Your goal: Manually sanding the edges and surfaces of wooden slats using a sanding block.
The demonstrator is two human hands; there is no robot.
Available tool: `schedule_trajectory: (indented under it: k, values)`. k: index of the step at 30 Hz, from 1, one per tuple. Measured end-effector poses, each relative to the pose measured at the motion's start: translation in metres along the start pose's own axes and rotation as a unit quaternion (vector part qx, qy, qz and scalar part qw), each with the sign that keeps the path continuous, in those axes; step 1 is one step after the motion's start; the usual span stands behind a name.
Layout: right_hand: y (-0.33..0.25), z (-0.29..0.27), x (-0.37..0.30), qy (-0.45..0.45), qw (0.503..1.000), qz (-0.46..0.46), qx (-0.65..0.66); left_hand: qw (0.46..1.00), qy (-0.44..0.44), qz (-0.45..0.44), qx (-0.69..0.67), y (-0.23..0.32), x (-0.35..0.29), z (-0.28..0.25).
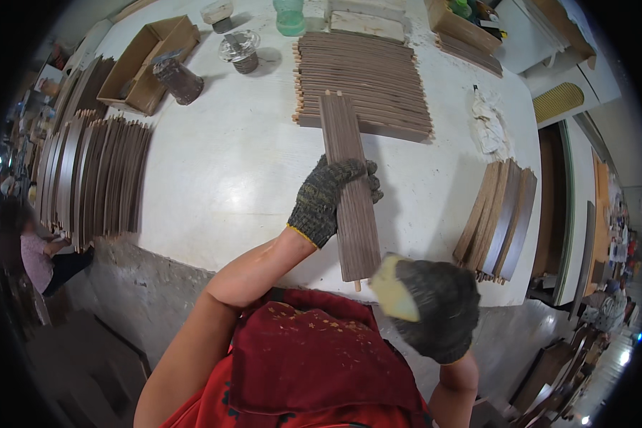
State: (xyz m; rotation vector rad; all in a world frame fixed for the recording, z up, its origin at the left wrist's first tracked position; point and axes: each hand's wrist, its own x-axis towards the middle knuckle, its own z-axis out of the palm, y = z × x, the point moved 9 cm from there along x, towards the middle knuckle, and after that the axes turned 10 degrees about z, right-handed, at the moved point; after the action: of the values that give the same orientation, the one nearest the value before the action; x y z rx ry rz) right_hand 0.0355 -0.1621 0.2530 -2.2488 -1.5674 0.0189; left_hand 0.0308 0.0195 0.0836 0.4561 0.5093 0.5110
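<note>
White and wide, the tabletop (214, 178) spreads ahead of me, with workshop clutter beyond its edges and another person (41, 260) past its left edge.

My left hand (326, 194), gloved, has its fingers curled around the middle of a brown board (357, 225), thumb side hidden. That board points from near the middle of the near edge toward the far one, a peg (357, 286) at its near end. My right hand (439, 308) is blurred; its fingers look closed over a yellow pad (394, 291) beside that end, though I can't tell if pad and wood touch.

I judge this to be wiping or rubbing; the next stroke would call for a steady left grip and care around the pegs.

Toward the far edge lies a row of similar boards (364, 78), overlapped in view by mine and likeliest to get in the way. More boards line the left edge (96, 175) and near right corner (498, 217). A white cloth (488, 123) lies by the right edge; an open box (132, 60) and dark cup (180, 82) sit far left.
</note>
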Motion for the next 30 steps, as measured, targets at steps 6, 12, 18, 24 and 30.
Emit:
schedule_trajectory:
  k: [6,12,18,24,30]
  values:
    - [-0.035,0.031,0.007,-0.058,0.989,-0.121,-0.067,1.0,-0.01,-0.008,-0.004,-0.014,0.004,0.005]
    - [-0.011,0.045,0.0,-0.111,0.984,-0.066,-0.126,1.0,0.016,0.012,-0.003,-0.014,0.006,-0.01]
    - [0.043,0.007,-0.004,-0.039,0.987,0.126,-0.088,0.997,0.006,0.064,-0.033,0.012,-0.001,0.005]
    - [0.061,0.006,-0.015,0.034,0.939,0.226,0.258,0.979,-0.064,0.191,-0.039,0.051,0.0,0.019]
    - [0.04,0.021,-0.001,0.09,0.968,0.21,0.107,0.97,-0.098,0.213,-0.061,0.053,-0.006,0.032]
